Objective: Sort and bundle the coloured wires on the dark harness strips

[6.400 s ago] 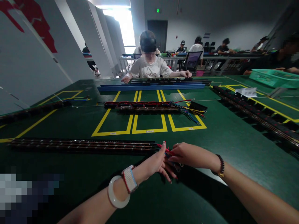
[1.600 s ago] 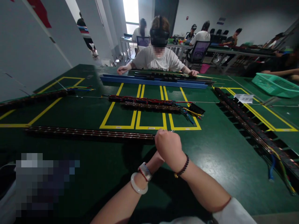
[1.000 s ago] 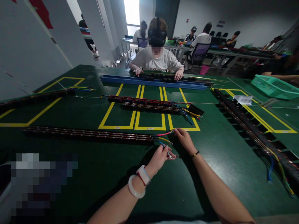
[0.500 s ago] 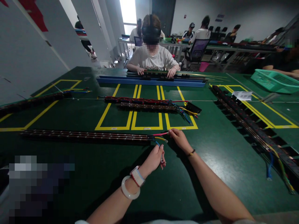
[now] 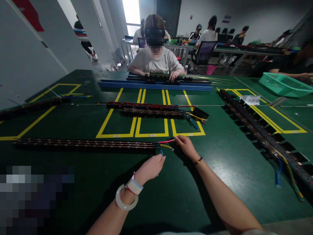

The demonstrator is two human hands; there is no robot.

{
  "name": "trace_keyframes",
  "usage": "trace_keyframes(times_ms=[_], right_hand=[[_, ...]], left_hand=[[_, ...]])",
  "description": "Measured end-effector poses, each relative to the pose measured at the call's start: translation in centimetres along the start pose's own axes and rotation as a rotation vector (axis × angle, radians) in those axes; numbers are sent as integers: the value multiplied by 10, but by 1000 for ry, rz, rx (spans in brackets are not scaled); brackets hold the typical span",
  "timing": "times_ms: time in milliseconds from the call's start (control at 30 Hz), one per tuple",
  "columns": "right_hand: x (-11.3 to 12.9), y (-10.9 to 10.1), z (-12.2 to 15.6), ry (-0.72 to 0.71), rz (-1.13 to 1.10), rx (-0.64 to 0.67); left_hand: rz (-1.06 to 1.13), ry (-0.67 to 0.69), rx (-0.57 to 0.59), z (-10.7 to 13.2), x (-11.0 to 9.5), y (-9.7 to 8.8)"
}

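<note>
A long black cable strip (image 5: 85,144) lies across the green table (image 5: 220,156) in front of me. Red (image 5: 166,141), yellow (image 5: 168,147) and blue (image 5: 161,152) wires stick out of its right end. My left hand (image 5: 149,168) is curled just below that end, its fingertips closed at the blue wire. My right hand (image 5: 186,146) lies to the right of the end and pinches the tip of the red wire. The yellow wire sits loose between the two hands.
A second strip with coloured wires (image 5: 151,109) lies in the yellow taped boxes. Across the table a person (image 5: 155,58) works on a blue rail (image 5: 154,85). A black chain (image 5: 256,130) runs along the right, another (image 5: 31,106) on the left. A green basket (image 5: 283,85) stands far right.
My hands, first bunched together over the wire ends, have come apart and fanned the wires out. My left hand has drawn back toward me. The person opposite has brought both hands to the rail's middle.
</note>
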State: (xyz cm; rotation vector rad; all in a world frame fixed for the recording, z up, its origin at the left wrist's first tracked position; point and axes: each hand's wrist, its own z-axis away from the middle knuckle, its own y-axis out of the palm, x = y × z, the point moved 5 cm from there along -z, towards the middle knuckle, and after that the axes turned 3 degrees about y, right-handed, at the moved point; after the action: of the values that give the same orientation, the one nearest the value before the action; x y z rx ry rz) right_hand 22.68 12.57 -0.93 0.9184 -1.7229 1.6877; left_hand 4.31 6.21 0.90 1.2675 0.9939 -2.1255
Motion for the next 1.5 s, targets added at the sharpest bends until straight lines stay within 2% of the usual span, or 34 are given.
trace_keyframes(times_ms=[167, 267, 333, 467, 567, 667, 767, 833, 900, 1033, 1133, 1300, 1400, 1500], right_hand=[[1, 0, 0, 2, 8, -3], [2, 0, 1, 4, 8, -2], [1, 0, 1, 6, 4, -4], [5, -8, -4, 52, -114, -57], [31, -22, -10, 13, -108, -87], [76, -27, -9, -127, 13, -1], [110, -17, 0, -249, 227, 121], [118, -7, 8, -309, 398, 156], [114, 1, 14, -327, 534, 160], [89, 8, 17, -240, 677, 222], [75, 5, 18, -167, 728, 245], [54, 5, 18, 34, 701, 294], [50, 9, 19, 28, 669, 317], [55, 12, 23, -51, 730, 329]], left_hand=[[77, -148, 62, 0, 3, 8], [173, -189, 93, -3, 2, 11], [299, -184, 66, -6, 3, 10], [686, -121, -15, -11, 7, 11], [913, -73, 24, -15, 11, 17], [1115, -30, 119, -15, 11, 23], [1262, -10, 133, -14, 11, 24], [1315, -24, 111, -14, 13, 25], [1334, -50, 93, -15, 13, 25], [1322, -69, 121, -16, 11, 26], [1291, -53, 183, -16, 8, 26], [1257, -34, 214, -19, 8, 29], [1236, -27, 232, -18, 6, 29], [1199, -12, 232, -14, 1, 26]])
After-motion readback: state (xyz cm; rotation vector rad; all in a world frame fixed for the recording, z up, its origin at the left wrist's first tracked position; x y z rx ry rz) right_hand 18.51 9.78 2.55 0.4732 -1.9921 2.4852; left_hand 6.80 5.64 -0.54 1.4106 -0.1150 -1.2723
